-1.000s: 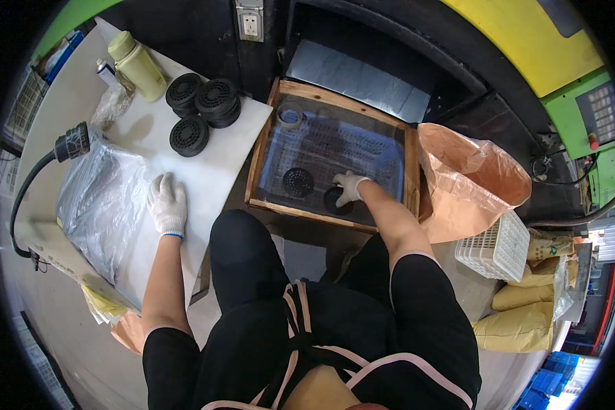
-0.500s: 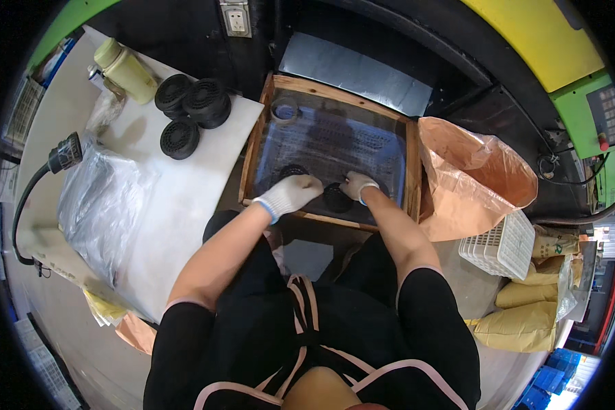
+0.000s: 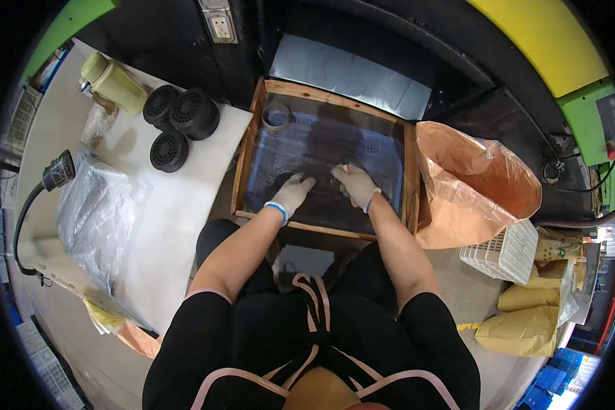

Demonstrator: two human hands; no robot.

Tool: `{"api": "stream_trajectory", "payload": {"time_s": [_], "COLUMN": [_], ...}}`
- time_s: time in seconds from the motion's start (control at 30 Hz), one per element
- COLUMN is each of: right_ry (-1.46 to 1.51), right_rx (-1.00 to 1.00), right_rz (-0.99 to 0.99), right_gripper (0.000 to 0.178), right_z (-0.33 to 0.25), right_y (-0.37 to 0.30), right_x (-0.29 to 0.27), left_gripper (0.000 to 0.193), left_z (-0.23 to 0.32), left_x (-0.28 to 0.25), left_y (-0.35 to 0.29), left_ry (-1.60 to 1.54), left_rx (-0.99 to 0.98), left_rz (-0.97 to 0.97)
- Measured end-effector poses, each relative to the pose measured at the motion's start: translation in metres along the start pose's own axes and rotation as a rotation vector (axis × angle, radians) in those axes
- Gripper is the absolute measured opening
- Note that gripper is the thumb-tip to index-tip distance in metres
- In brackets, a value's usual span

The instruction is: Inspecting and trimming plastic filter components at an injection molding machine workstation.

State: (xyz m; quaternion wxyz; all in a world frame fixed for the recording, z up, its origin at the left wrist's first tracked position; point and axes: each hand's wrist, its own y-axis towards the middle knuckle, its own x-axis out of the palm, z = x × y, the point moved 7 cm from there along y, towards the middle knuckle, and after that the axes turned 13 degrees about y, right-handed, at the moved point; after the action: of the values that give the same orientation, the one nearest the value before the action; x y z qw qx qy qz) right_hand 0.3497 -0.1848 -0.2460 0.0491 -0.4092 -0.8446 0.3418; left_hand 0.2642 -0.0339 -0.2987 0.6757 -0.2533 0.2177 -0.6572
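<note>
Both now engaged: left hand [image 3: 292, 193], off the counter [image 3: 195, 160] left of the wooden-framed tray [image 3: 410, 181], has joined right hand [image 3: 355, 184] over it; either grip's closure cannot be told.

wooden frame [image 3: 409, 178]: brown. inside frame: left glove [image 3: 292, 195], right glove [image 3: 357, 183], both off-white, blue cuff edges. left of frame: black discs [image 3: 169, 151], grille-patterned; pale yellow-green bottle [image 3: 118, 85]; white tabletop [image 3: 178, 219]. right of frame: copper bag [image 3: 451, 219], white lattice-patterned basket [image 3: 516, 249].

From my head, the wide fisheye camera looks steeply down, close above my chest [image 3: 273, 335], and forward past my left hand [image 3: 292, 193] and right hand [image 3: 357, 185] to the wood-framed tray [image 3: 411, 178]
</note>
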Motion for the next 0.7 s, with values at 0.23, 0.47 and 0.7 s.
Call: {"api": "stream_trajectory", "payload": {"time_s": [0.23,0.47,0.7], "right_ry": [0.555,0.173,0.779], "right_rx": [-0.184,-0.724,-0.390], "right_rz": [0.133,0.124,-0.293], "right_gripper": [0.034,0.046,0.037], "right_z": [-0.087,-0.136,-0.116], "right_y": [-0.123,-0.164,-0.215], "right_x": [-0.002,0.034,0.112], "left_gripper": [0.021,0.020,0.026], "left_z": [0.124,0.126,0.131], "left_x": [-0.009,-0.018,-0.011], "left_y": [-0.121,-0.187,-0.246], "left_ry": [-0.384,-0.032,-0.324], "left_rx": [0.409,0.603,0.470], "left_rz": [-0.163,-0.002,0.302]}}
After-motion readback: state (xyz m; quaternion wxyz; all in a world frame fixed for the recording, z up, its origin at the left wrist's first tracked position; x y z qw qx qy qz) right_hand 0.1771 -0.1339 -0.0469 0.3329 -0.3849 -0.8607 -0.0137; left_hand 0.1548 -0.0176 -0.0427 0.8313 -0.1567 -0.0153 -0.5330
